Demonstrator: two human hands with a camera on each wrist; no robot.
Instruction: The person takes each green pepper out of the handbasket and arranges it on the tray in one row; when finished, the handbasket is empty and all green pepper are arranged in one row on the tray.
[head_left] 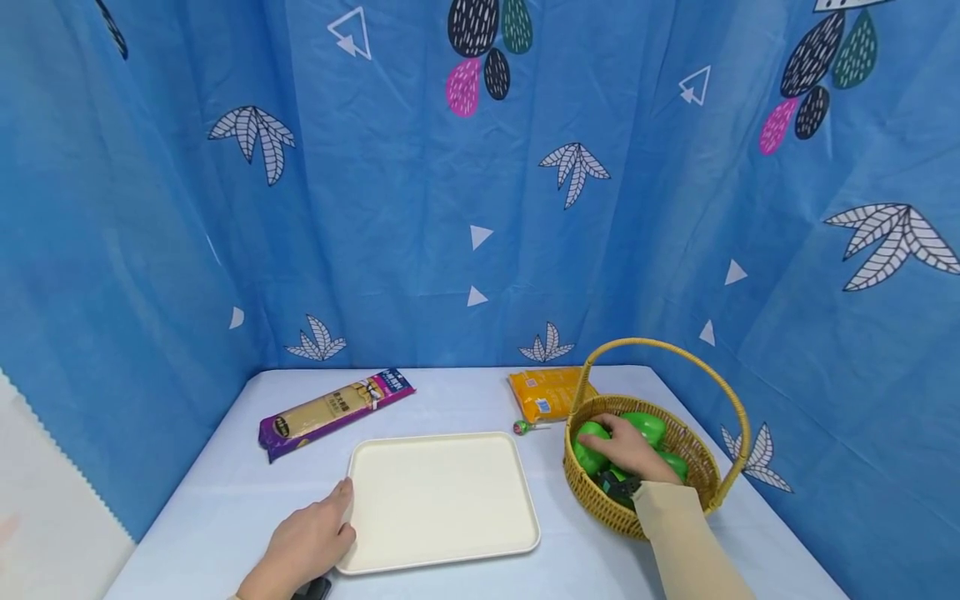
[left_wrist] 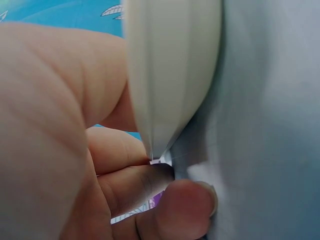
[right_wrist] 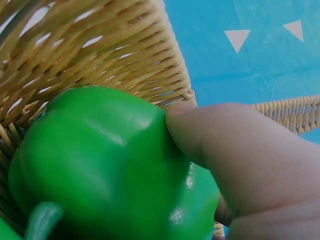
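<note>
In the head view, my right hand [head_left: 632,450] reaches into a woven basket [head_left: 607,510] and grips a green bell pepper [head_left: 589,454] at its left side. The right wrist view shows my thumb [right_wrist: 215,135] pressed on the same shiny pepper, its pale green stem [right_wrist: 44,220] low in the picture; the other fingers are mostly hidden. More green peppers [head_left: 647,427] lie about that hand. At the left edge of a cream tray [head_left: 442,500], my left hand [head_left: 309,533] holds the rim, thumb over it and fingers at its outer side.
A purple-and-gold noodle packet [head_left: 333,412] lies at the back left. Behind the basket's left side are an orange packet [head_left: 551,393] and a lollipop [head_left: 522,427]. The basket's tall handle [head_left: 678,350] arches over it. A dark object [head_left: 315,588] shows by the left wrist.
</note>
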